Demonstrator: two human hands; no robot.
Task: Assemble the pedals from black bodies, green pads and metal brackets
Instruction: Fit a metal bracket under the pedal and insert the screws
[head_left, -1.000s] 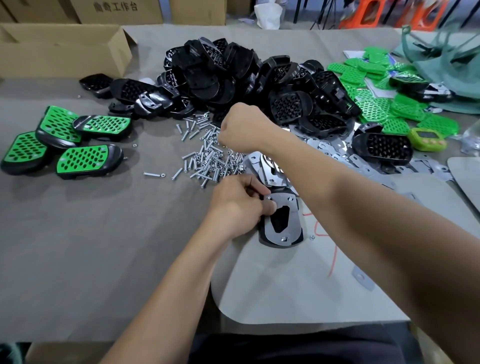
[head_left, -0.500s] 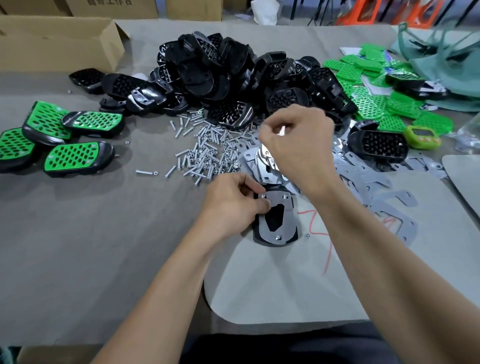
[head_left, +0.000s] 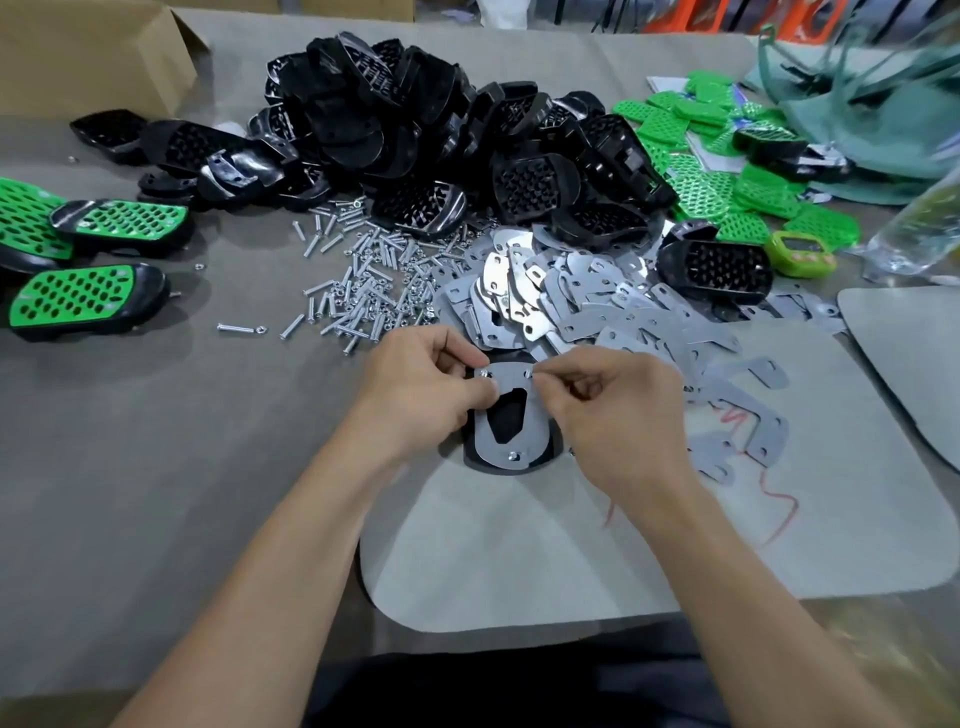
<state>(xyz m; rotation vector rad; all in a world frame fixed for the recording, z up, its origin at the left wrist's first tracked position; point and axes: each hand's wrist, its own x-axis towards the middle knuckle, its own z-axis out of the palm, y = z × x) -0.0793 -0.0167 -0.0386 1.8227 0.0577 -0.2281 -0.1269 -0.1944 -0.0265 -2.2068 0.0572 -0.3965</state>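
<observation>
The right hand has returned from the screws; its fingers now pinch narrowly on what looks like a fastener at the bracket's far right hole. The left hand pinches the bracket's far left corner, pinning it to the body lying between both hands on the tabletop. This corner is probably the last to fix.

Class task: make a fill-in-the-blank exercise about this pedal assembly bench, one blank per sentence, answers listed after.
1. The left hand holds a flat grey metal bracket on a ____ plastic pedal body while the right hand pinches a small silver fastener at its top.
2. Finished pedals with green perforated pads lie on the table at its ____ side.
3. Loose green perforated pads are heaped on its far ____ side.
Missing words: black, left, right.
</observation>
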